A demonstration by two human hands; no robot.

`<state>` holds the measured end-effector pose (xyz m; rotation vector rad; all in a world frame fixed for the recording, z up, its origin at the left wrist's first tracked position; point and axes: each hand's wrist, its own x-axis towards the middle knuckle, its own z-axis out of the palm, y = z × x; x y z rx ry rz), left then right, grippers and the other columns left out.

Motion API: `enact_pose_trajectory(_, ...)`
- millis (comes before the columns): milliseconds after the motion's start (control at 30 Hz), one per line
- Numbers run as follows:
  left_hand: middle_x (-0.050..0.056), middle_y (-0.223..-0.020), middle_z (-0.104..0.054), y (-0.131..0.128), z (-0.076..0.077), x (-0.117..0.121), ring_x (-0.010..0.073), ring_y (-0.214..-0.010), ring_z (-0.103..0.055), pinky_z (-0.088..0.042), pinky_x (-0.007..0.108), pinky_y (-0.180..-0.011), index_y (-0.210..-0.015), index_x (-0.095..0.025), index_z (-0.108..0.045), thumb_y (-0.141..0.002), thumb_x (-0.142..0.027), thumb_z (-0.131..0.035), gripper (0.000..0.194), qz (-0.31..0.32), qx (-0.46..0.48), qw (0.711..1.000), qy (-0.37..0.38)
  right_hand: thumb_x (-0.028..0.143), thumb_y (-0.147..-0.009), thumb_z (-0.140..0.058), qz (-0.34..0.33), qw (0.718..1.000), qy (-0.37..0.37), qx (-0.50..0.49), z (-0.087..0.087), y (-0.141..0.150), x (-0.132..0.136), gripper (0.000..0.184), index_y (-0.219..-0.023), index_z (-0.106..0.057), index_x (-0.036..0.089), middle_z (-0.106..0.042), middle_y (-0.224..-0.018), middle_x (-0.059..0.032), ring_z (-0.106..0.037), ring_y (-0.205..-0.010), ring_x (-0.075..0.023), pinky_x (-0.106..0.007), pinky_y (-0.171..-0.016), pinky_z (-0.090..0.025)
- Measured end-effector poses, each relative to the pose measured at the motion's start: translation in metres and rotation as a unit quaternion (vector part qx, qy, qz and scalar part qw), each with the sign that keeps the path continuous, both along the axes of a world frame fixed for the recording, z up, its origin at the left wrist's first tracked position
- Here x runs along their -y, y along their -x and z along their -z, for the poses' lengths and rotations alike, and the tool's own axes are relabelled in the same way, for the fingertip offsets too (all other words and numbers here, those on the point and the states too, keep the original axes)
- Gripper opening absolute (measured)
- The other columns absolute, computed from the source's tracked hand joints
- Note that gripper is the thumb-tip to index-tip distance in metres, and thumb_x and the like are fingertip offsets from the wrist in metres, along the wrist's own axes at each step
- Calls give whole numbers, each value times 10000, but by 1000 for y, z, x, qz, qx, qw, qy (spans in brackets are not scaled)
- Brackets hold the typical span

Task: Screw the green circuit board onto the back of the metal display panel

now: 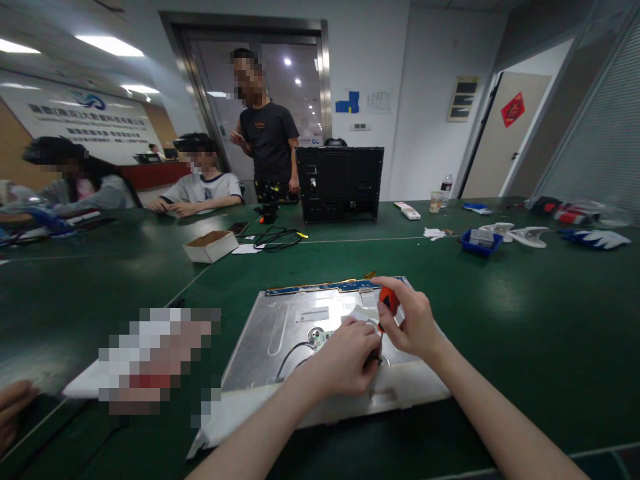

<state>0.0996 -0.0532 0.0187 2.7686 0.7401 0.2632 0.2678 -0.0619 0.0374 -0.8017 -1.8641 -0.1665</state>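
Note:
A flat silver display panel (280,327) lies in front of me, with a blue circuit strip (310,289) along its far edge and white film over its near edge. My right hand (413,317) grips a screwdriver (387,301) with an orange and black handle, its shaft pointing down at the panel. Close to the shaft tip, my left hand (345,357) rests on the panel with its fingers curled together; what they pinch is hidden. A small green circuit board (321,340) with a black cable shows just beyond the left wrist.
Beyond the panel stand a black monitor housing (340,183) and a white open box (210,247) beside black cables (277,239). A blue tray (481,241) sits at right. Several people are around the table; another person's hand (15,407) enters at left.

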Motion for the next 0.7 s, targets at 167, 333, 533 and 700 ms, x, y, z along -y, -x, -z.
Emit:
enact_pose_trajectory(167,64,-890,-656,0,-2,1,237,-888,-595,-425,402,-897,-754,-183,-553,-747,-139,-568,46,-3,-3,1000,2,235,-881,-555,23,1000,-12,-5,2,2,-2,238,-1117,-532,216,-591,-657,44,-516,-475,-101,-207,-483,-416)
enact_pose_trajectory(333,71,-929,-661,-1,-1,0,248,-919,-592,-424,410,-907,-788,-182,-568,-753,-149,-570,48,-4,-9,1000,0,284,-907,-602,16,1000,-23,-5,2,2,-3,176,-1057,-545,214,-589,-615,57,-523,-465,-91,-193,-484,-412)
enact_pose_trajectory(533,78,-955,-657,0,2,0,262,-950,-586,-426,416,-911,-839,-186,-583,-758,-151,-574,90,-2,-7,1000,-10,286,-905,-570,11,1000,-9,7,0,1,-1,214,-1102,-543,209,-611,-658,37,-530,-482,-102,-212,-500,-423)
enact_pose_trajectory(700,74,-951,-651,0,2,0,255,-935,-587,-416,421,-926,-858,-190,-588,-762,-154,-583,102,0,-1,1000,-10,228,-888,-482,-10,1000,-2,14,-2,-1,1,294,-1178,-522,205,-622,-739,6,-540,-531,-124,-242,-530,-448)
